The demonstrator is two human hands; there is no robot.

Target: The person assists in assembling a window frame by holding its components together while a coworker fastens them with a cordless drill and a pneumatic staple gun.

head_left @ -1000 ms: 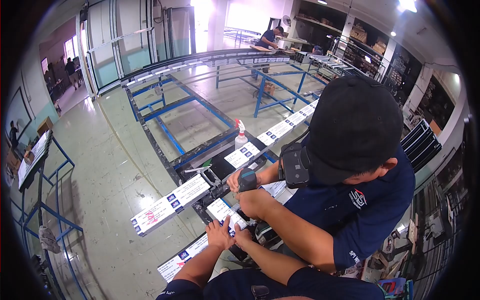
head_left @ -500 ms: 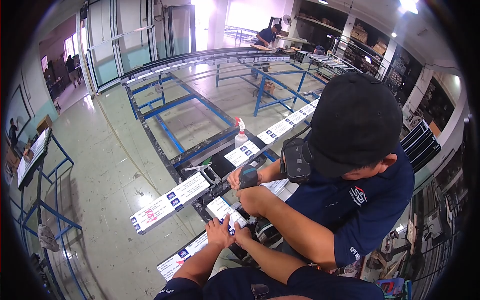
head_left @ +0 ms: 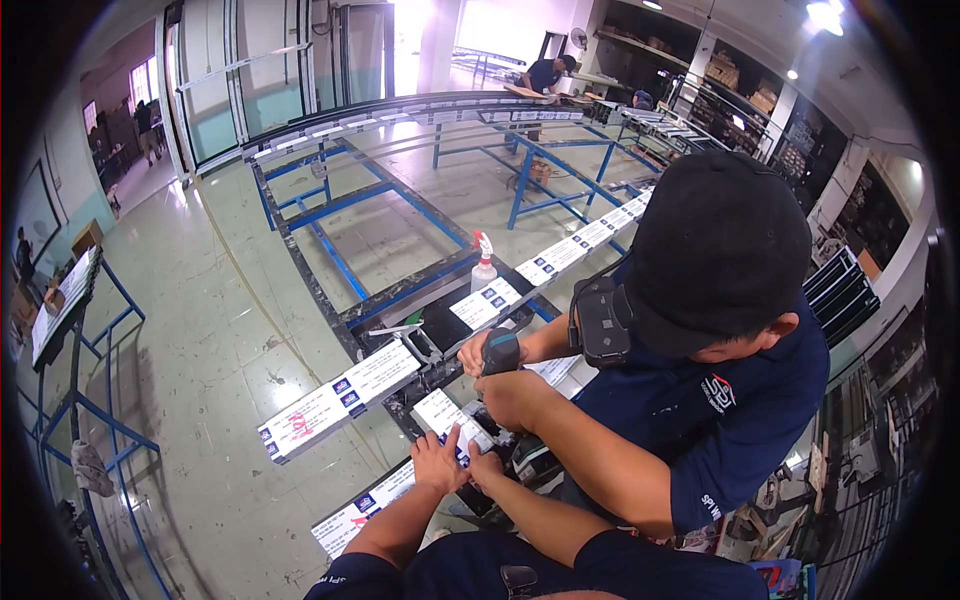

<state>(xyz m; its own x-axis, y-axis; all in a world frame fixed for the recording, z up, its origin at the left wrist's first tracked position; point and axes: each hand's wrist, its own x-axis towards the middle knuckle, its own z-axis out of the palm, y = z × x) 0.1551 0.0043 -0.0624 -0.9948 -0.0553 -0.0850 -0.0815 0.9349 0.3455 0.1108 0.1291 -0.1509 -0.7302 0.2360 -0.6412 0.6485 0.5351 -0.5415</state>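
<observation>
A short profile piece with white printed film lies across the dark bench. My left hand grips its near end, fingers over the top. Close beside it, my right hand holds the same end from the right, its fingertips partly hidden. Just beyond, a co-worker bends in and grips a cordless drill with both hands near the piece's far right side. The drill's tip is hidden from me. A longer film-covered profile sticks out to the left, and another film-covered profile passes below my left forearm.
The co-worker's black cap and arm fill the right side. A spray bottle stands on the blue-framed bench. A long film-covered profile runs away to the back right. Other people work in the distance.
The view has shifted slightly. My hands stay on the profile piece, and the co-worker's hands and drill keep nearly the same place.
</observation>
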